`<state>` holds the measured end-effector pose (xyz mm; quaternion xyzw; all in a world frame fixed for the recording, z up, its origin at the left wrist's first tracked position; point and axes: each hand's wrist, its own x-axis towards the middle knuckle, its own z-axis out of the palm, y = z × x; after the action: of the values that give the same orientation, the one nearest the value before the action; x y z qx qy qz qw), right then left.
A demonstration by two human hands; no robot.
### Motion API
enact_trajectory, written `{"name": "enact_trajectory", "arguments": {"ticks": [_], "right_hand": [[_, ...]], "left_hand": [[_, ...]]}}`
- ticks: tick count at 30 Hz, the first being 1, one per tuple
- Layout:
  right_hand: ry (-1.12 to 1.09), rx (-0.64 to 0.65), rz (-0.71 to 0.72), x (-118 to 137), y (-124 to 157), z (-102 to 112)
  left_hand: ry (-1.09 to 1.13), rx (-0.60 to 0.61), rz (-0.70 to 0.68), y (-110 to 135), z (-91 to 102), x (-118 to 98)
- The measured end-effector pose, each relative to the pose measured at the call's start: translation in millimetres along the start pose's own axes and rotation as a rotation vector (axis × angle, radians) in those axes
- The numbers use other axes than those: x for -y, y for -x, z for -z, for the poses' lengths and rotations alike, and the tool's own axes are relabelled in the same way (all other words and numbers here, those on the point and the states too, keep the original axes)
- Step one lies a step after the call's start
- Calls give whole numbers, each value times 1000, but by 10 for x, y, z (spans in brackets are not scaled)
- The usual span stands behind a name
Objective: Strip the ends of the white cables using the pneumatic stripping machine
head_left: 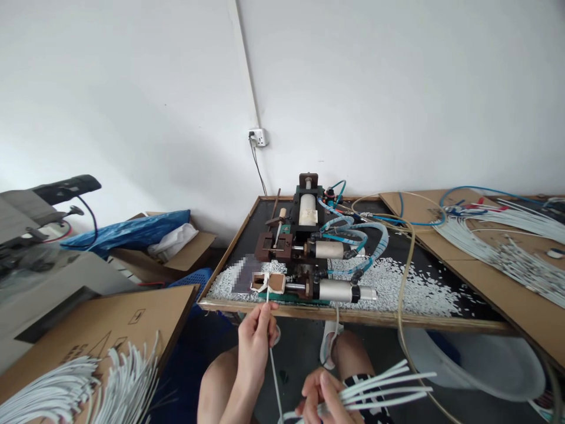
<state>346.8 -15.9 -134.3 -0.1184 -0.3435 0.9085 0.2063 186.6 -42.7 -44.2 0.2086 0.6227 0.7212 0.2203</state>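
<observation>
Cable under examination: white cable [274,377], slender, plain and matt, nearly straight below the left hand [257,330]. It runs upward in front of the machine [308,209], its upper part reaching the pale-edged brown clamp [277,282] at the near edge of the surface [384,318]; whether the clamp grips it cannot be told. Fingers of the left hand: pinched together on the cable, just below the clamp. Fingers of the right hand [325,396]: closed around a bundle of cables [384,390], likewise white, the free ends fanned out to the right and slightly uneven. Small white offcuts [397,294] lie thickly scattered about the machine. Further white cables [128,383] lie bunched on printed cardboard [163,306], left side, their ends splayed
</observation>
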Motion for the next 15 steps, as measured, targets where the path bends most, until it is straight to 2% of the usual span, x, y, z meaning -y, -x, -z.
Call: {"name": "enact_trajectory", "arguments": {"ticks": [2,4,10,13,15], "right_hand": [[-2,111,-41,-1,-29,85],[-8,134,-49,16,-47,134],[-12,84,-80,-29,-50,130],[22,-41,-54,-79,-51,72],[15,-69,-36,-68,-43,-1]], "left_hand": [[-17,-33,-12,18,-13,-5],[-63,-49,-30,43,-15,-13],[-308,-44,-124,283,-2,-168],[-416,0,-164,429,-38,-346],[-468,24,-183,489,-74,-471]]}}
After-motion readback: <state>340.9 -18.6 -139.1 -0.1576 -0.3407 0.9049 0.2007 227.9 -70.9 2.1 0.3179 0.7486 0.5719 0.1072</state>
